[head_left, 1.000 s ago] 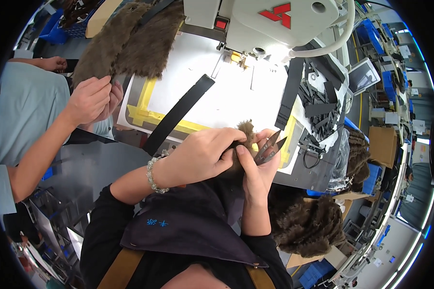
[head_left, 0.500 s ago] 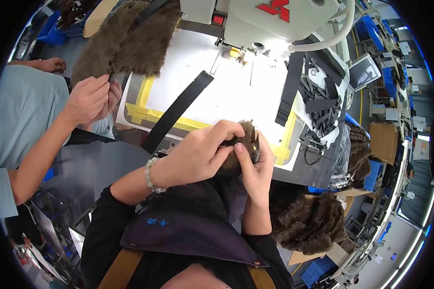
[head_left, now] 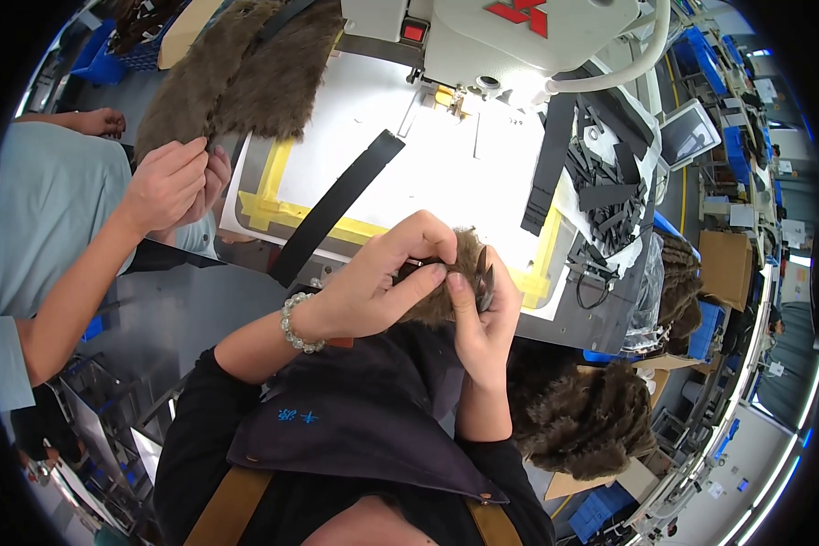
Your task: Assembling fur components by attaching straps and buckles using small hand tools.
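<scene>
My left hand (head_left: 378,280), with a beaded bracelet at its wrist, pinches a small brown fur piece (head_left: 466,242) between thumb and bent fingers. From the other side my right hand (head_left: 488,320) grips the same fur, its thumb meeting the left fingertips. A pair of dark thread snips (head_left: 486,270) rests in the right palm, blades pointing up past the thumb. Both hands hide much of the fur and the exact spot being pinched. Just beyond the left hand, a black strap (head_left: 338,207) lies slantwise over the table's near edge.
A white sewing machine (head_left: 546,41) stands over the lit, yellow-taped work surface (head_left: 428,193). To the right are a black strip (head_left: 550,168) and heaped black pieces (head_left: 605,197). At left, a co-worker's hands (head_left: 171,185) hold a large brown fur (head_left: 268,82). More fur (head_left: 587,423) sits lower right.
My left hand's fingers have shifted slightly and its wrist has moved a little right. The snips' blades show more clearly beside the right thumb. Both hands still grip the fur.
</scene>
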